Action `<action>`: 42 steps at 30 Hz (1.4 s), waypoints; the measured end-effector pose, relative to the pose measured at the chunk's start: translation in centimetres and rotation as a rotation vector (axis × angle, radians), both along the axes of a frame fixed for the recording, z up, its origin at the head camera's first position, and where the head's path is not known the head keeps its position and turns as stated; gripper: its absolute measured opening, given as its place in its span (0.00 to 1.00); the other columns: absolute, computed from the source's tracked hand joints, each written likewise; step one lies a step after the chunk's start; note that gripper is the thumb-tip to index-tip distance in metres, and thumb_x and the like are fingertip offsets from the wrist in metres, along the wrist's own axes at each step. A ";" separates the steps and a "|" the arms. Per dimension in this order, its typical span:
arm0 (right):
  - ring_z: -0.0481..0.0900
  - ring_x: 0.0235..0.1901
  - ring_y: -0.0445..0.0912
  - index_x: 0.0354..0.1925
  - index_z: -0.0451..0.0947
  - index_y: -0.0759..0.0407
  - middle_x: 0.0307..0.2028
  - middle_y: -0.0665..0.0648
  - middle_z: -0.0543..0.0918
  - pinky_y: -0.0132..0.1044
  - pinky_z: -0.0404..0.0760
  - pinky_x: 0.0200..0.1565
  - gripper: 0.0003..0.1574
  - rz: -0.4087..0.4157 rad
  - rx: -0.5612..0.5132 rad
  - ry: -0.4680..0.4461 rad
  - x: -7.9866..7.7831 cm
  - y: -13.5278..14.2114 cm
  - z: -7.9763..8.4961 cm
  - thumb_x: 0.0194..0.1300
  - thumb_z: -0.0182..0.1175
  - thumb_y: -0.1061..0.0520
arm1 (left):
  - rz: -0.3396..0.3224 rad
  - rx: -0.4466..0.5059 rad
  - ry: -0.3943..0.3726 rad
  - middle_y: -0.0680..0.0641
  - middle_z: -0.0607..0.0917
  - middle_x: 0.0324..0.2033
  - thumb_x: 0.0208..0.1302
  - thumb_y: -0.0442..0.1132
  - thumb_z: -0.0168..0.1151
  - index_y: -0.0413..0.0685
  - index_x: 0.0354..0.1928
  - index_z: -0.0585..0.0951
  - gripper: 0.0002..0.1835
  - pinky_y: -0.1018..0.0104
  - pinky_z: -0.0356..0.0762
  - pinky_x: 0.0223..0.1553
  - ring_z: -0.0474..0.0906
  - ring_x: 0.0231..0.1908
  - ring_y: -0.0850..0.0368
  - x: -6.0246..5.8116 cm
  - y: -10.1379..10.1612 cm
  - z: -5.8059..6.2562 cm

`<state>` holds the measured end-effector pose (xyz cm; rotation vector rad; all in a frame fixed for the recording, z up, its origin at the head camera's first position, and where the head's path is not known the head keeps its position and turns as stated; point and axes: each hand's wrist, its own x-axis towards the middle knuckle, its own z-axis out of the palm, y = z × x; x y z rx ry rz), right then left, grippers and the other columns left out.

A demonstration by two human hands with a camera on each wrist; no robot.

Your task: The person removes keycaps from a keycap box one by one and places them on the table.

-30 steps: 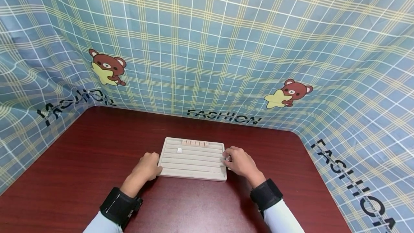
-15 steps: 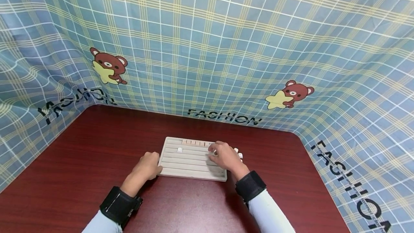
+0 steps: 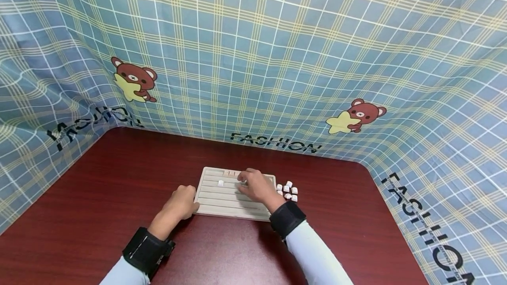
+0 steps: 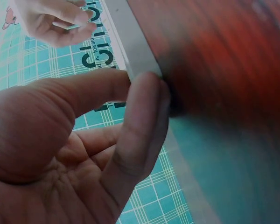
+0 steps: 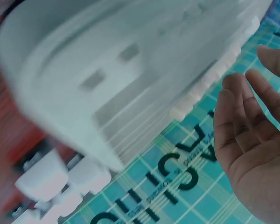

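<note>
My left hand (image 3: pixel 182 202) grips the left rim of a pale ridged tray (image 3: pixel 233 211), thumb on one side of the edge and fingers on the other, as the left wrist view shows. Over the tray's upper middle is my right hand (image 3: pixel 255 184), palm down, with bent fingers. In the right wrist view its thumb (image 5: pixel 274 59) stands apart from the fingertips; whether something small sits between them is unclear. A white keycap (image 3: pixel 220 183) lies on the tray's upper left. Along the top row sit pinkish keycaps (image 3: pixel 228 173), partly hidden by the right hand.
Several loose white keycaps (image 3: pixel 294 191) lie on the table just right of the tray. The dark red table (image 3: pixel 348 223) is bounded at the back and sides by a checked cloth (image 3: pixel 253 78) with printed bears.
My right hand has moved left from the tray's right edge to above its upper middle, uncovering the loose keycaps. My left hand stays on the left rim.
</note>
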<state>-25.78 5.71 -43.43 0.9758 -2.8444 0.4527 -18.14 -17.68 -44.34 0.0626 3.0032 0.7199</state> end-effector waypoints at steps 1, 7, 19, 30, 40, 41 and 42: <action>0.84 0.39 0.47 0.43 0.83 0.57 0.39 0.55 0.83 0.39 0.82 0.38 0.13 0.008 0.003 0.000 0.0 -0.4 0.0 0.60 0.67 0.54 | 0.002 -0.001 0.001 0.45 0.75 0.21 0.55 0.31 0.64 0.37 0.25 0.77 0.06 0.63 0.69 0.23 0.70 0.22 0.54 0.0 0.0 0.0; 0.84 0.38 0.45 0.43 0.83 0.55 0.39 0.54 0.83 0.36 0.81 0.39 0.13 0.036 0.030 0.016 -0.1 -2.3 -0.5 0.59 0.68 0.53 | -0.004 -0.006 0.023 0.44 0.76 0.21 0.54 0.31 0.65 0.37 0.26 0.78 0.05 0.62 0.71 0.24 0.70 0.22 0.54 0.0 -0.1 0.0; 0.83 0.43 0.46 0.52 0.81 0.52 0.48 0.53 0.82 0.36 0.81 0.39 0.19 0.027 0.082 -0.022 -0.2 -5.1 -0.8 0.64 0.65 0.51 | -0.011 -0.022 0.052 0.42 0.78 0.22 0.52 0.31 0.67 0.39 0.24 0.77 0.07 0.59 0.73 0.25 0.72 0.23 0.53 0.1 -0.2 -0.3; 0.83 0.43 0.46 0.50 0.82 0.47 0.48 0.51 0.83 0.33 0.81 0.36 0.16 0.023 0.167 0.035 -0.1 -6.5 -1.5 0.63 0.66 0.51 | -0.008 -0.006 0.037 0.45 0.76 0.21 0.52 0.31 0.66 0.41 0.23 0.76 0.07 0.60 0.72 0.25 0.71 0.23 0.54 0.1 -0.1 -0.3; 0.82 0.48 0.46 0.44 0.85 0.45 0.48 0.48 0.84 0.31 0.81 0.36 0.11 0.003 0.213 0.059 0.1 -6.7 -1.6 0.64 0.62 0.58 | -0.007 -0.007 0.040 0.44 0.77 0.22 0.52 0.31 0.66 0.39 0.24 0.77 0.07 0.60 0.72 0.25 0.71 0.23 0.53 0.1 -0.1 -0.2; 0.82 0.47 0.46 0.44 0.85 0.45 0.48 0.48 0.84 0.31 0.81 0.36 0.11 0.000 0.217 0.061 0.1 -6.7 -1.6 0.64 0.62 0.58 | -0.007 -0.007 0.041 0.44 0.77 0.22 0.52 0.31 0.66 0.39 0.25 0.77 0.07 0.60 0.72 0.25 0.71 0.23 0.54 0.1 -0.1 -0.2; 0.82 0.47 0.46 0.44 0.85 0.46 0.48 0.48 0.84 0.31 0.81 0.35 0.11 -0.002 0.218 0.064 0.1 -6.7 -1.6 0.64 0.63 0.58 | -0.007 -0.006 0.042 0.44 0.77 0.22 0.52 0.31 0.66 0.39 0.24 0.76 0.07 0.60 0.72 0.25 0.71 0.23 0.54 0.1 -0.1 -0.2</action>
